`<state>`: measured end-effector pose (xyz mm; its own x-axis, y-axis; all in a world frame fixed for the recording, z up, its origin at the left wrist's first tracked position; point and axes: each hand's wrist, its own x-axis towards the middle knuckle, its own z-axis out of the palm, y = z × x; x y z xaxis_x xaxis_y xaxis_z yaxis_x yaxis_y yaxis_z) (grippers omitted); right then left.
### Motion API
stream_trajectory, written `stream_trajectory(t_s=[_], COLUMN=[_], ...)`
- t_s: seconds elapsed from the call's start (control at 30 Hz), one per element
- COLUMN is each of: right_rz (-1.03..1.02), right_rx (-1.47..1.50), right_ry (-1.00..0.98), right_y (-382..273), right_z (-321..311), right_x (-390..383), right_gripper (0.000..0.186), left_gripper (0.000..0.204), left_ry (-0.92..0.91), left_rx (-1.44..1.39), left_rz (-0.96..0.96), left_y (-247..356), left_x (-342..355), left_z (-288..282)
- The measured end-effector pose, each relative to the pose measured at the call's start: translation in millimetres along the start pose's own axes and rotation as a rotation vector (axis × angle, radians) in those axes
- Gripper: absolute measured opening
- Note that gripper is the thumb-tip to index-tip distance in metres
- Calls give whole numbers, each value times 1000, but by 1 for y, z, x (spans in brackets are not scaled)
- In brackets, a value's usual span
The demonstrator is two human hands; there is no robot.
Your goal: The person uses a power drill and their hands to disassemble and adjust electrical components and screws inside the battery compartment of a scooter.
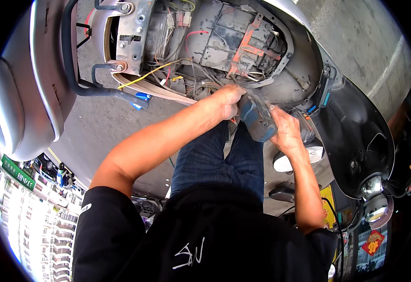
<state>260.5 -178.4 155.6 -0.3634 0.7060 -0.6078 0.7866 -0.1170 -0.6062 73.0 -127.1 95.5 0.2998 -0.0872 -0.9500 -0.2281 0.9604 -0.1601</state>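
Note:
A bulky dark grey and blue power tool [257, 117] is held between my hands, tilted across the near edge of an opened scooter body [186, 99]. My left hand [229, 101] is closed at its far end, with the fingertips partly hidden. Around its near right side my right hand [287, 131] is closed, and most of those fingers are hidden behind the tool. Just beyond lie loose wires [205, 84], a yellow wire [146, 76] among them. Dark battery blocks [222, 35] sit in the bay under an orange-red strap [246, 44].
A metal bracket with bolts [132, 35] and a black grab bar [67, 56] are at the left. To the right is a black curved panel [356, 136]. A blue packet [141, 100] lies on the ground. A white shoe [283, 163] shows below my right hand.

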Motion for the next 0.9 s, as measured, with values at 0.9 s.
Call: stream_trajectory(t_s=[0.9], right_rz=[-90], right_rx=[-111], right_ry=[148], right_y=[9], right_z=[31], right_x=[-13], right_gripper=[69], left_gripper=[11], left_ry=[401], left_rx=[645], left_rz=[186], left_y=[47], left_x=[95], left_z=[-51])
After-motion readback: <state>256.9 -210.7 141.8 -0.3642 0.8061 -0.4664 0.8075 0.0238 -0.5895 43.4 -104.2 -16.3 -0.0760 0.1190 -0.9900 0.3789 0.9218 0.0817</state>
